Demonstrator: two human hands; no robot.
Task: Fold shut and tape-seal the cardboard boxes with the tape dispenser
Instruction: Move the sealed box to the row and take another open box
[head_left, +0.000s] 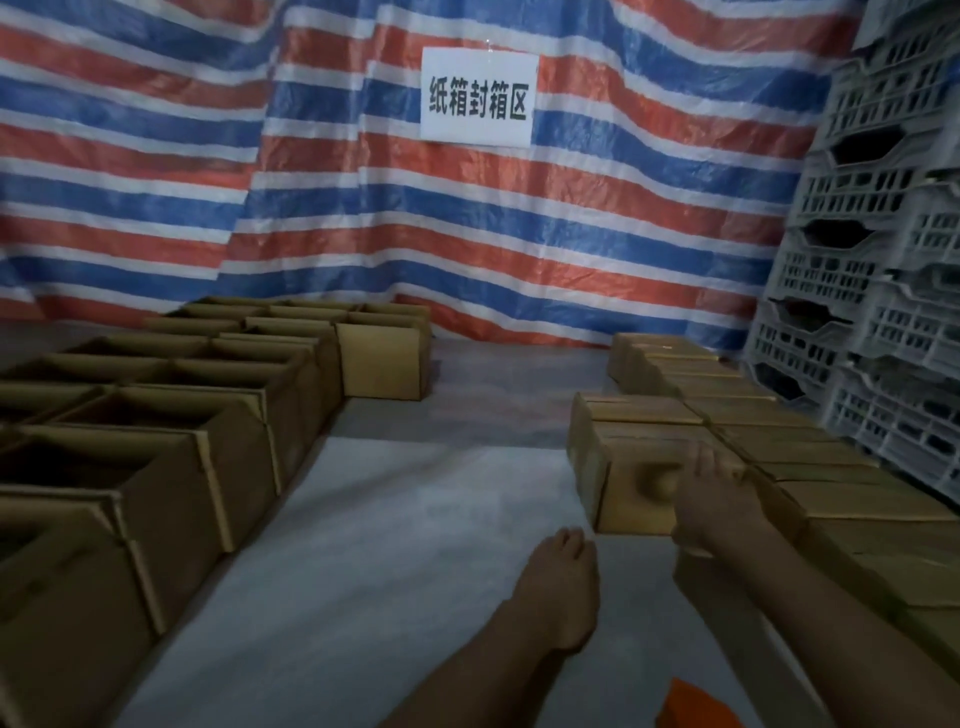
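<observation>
Opposite the open boxes (171, 415), right hand (719, 501) grips a closed box (636, 488); left hand (563, 587) lies flat nearby.

One white rectangular paper sign (479, 96) is in view. Below and left of the sign stand at least a dozen open brown cardboard boxes (171, 415); the block runs off the edge, so the full number cannot be told. Below and right of it lie at least ten closed brown cardboard boxes (810, 452). Further right, pale grey slotted plastic crates (883, 322) rise at least six tiers. Two bare hands show: left hand (561, 587), right hand (711, 499).
</observation>
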